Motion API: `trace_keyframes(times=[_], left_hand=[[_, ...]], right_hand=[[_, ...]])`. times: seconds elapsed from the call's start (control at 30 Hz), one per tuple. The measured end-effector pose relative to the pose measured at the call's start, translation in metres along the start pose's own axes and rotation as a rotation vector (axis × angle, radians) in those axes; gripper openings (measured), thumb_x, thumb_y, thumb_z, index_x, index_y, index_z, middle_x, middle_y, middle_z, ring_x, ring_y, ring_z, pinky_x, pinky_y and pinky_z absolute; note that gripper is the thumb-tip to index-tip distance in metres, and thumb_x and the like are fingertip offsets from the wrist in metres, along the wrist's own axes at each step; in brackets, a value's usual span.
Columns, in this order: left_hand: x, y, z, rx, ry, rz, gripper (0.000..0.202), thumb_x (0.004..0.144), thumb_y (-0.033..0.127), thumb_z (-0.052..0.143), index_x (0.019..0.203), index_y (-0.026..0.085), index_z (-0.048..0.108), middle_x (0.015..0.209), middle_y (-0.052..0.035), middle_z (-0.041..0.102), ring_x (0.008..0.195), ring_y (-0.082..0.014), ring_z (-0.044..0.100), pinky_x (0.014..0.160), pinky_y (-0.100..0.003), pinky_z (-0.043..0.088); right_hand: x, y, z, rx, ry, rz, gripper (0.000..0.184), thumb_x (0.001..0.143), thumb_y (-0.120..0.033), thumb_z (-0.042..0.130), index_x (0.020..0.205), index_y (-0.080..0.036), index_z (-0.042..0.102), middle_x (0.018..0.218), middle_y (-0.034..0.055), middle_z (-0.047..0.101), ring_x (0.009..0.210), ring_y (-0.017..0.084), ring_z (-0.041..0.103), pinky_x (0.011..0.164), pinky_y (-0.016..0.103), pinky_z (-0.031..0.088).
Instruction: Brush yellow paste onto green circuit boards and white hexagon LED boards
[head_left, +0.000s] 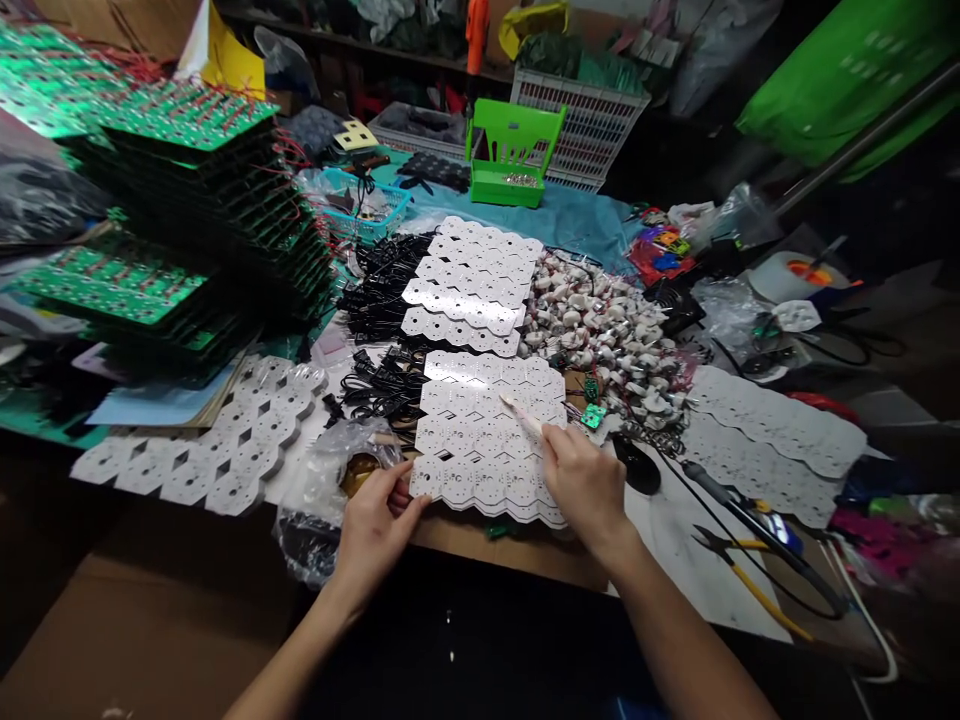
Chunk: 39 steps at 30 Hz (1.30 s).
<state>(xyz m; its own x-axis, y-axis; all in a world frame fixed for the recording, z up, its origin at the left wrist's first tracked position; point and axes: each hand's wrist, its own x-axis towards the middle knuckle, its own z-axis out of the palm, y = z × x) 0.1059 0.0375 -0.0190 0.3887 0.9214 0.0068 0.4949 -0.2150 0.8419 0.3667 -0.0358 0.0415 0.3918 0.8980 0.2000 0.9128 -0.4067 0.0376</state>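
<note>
A white panel of joined round circuit boards (487,435) lies on the table in front of me. My left hand (377,520) pinches its near left corner between thumb and fingers. My right hand (581,480) rests on the panel's right side, closed around a thin pale stick-like tool (521,415) whose tip points up-left onto the boards.
More white panels (469,285) are stacked behind, others lie at left (217,445) and right (772,430). Tall stacks of green boards (187,190) fill the left. Black cables (379,290), a heap of small white parts (607,340), yellow-handled pliers (742,570), a green bin (514,150).
</note>
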Motion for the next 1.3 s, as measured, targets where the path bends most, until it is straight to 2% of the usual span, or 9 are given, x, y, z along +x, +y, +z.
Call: trace_keyframes(times=[0.13,0.3,0.4,0.53,0.63,0.77,0.9,1.1,1.3], left_hand=[[0.000,0.000,0.000,-0.002,-0.009,-0.009,0.041,0.084,0.040,0.067,0.119,0.019,0.064,0.083,-0.0012,0.060,0.070,-0.0164,0.060,0.067,-0.032,0.055],[0.001,-0.001,-0.001,0.006,-0.005,-0.003,0.043,0.082,0.044,0.068,0.118,0.019,0.064,0.082,-0.0011,0.061,0.069,-0.0170,0.061,0.068,-0.033,0.055],[0.002,-0.003,-0.002,0.017,-0.016,-0.002,0.045,0.083,0.046,0.068,0.119,0.020,0.065,0.082,-0.0009,0.061,0.070,-0.0168,0.061,0.069,-0.032,0.055],[0.002,-0.002,-0.003,0.033,-0.010,-0.016,0.047,0.081,0.049,0.069,0.118,0.020,0.066,0.082,-0.0010,0.062,0.070,-0.0172,0.061,0.069,-0.032,0.055],[0.002,0.000,-0.003,0.023,0.005,-0.020,0.048,0.080,0.050,0.069,0.117,0.019,0.067,0.081,-0.0015,0.063,0.069,-0.0174,0.061,0.068,-0.032,0.056],[0.003,-0.001,-0.001,0.029,0.006,-0.021,0.048,0.080,0.050,0.070,0.117,0.019,0.066,0.081,-0.0017,0.063,0.069,-0.0177,0.061,0.067,-0.032,0.056],[0.003,-0.003,-0.001,0.025,0.007,-0.028,0.049,0.080,0.051,0.070,0.117,0.019,0.066,0.081,-0.0018,0.063,0.068,-0.0180,0.061,0.067,-0.033,0.056],[0.004,-0.003,-0.001,0.019,0.018,-0.011,0.048,0.079,0.052,0.070,0.114,0.019,0.067,0.079,-0.0024,0.063,0.067,-0.0184,0.061,0.065,-0.033,0.056],[0.004,-0.005,0.000,0.007,0.023,0.013,0.046,0.080,0.050,0.069,0.114,0.019,0.067,0.078,-0.0017,0.063,0.066,-0.0180,0.062,0.064,-0.032,0.057]], right_hand=[[0.012,0.006,-0.001,0.049,0.015,0.030,0.020,0.097,-0.027,0.052,0.095,-0.021,0.071,0.082,0.0025,0.068,0.058,0.011,0.049,0.053,0.027,0.017],[-0.019,0.031,-0.015,0.090,0.132,0.021,0.026,0.098,-0.028,0.048,0.098,-0.020,0.073,0.081,0.0034,0.069,0.062,0.012,0.055,0.055,0.026,0.024],[-0.027,0.032,-0.010,0.061,0.096,0.034,0.025,0.097,-0.027,0.049,0.098,-0.021,0.073,0.076,0.0027,0.067,0.059,0.011,0.052,0.054,0.027,0.021],[-0.005,0.025,0.001,0.012,-0.010,0.102,0.024,0.096,-0.026,0.049,0.093,-0.021,0.072,0.079,0.0034,0.066,0.057,0.011,0.049,0.053,0.028,0.016],[0.011,0.025,-0.001,0.023,-0.012,0.129,0.023,0.097,-0.027,0.050,0.093,-0.020,0.072,0.083,0.0043,0.067,0.059,0.011,0.049,0.054,0.028,0.016],[0.014,0.027,-0.006,0.046,0.018,0.136,0.020,0.096,-0.028,0.052,0.096,-0.020,0.071,0.084,0.0039,0.068,0.060,0.011,0.051,0.055,0.028,0.017],[0.023,0.019,0.002,-0.014,-0.049,0.140,0.022,0.098,-0.026,0.048,0.098,-0.021,0.070,0.087,0.0042,0.067,0.063,0.012,0.052,0.054,0.029,0.014],[0.061,0.008,0.007,-0.049,-0.131,0.181,0.022,0.100,-0.026,0.045,0.101,-0.020,0.066,0.093,0.0061,0.065,0.068,0.013,0.057,0.054,0.029,0.014],[0.047,0.003,-0.011,-0.030,-0.074,0.107,0.023,0.100,-0.028,0.045,0.099,-0.019,0.067,0.090,0.0067,0.066,0.069,0.013,0.059,0.054,0.029,0.015]])
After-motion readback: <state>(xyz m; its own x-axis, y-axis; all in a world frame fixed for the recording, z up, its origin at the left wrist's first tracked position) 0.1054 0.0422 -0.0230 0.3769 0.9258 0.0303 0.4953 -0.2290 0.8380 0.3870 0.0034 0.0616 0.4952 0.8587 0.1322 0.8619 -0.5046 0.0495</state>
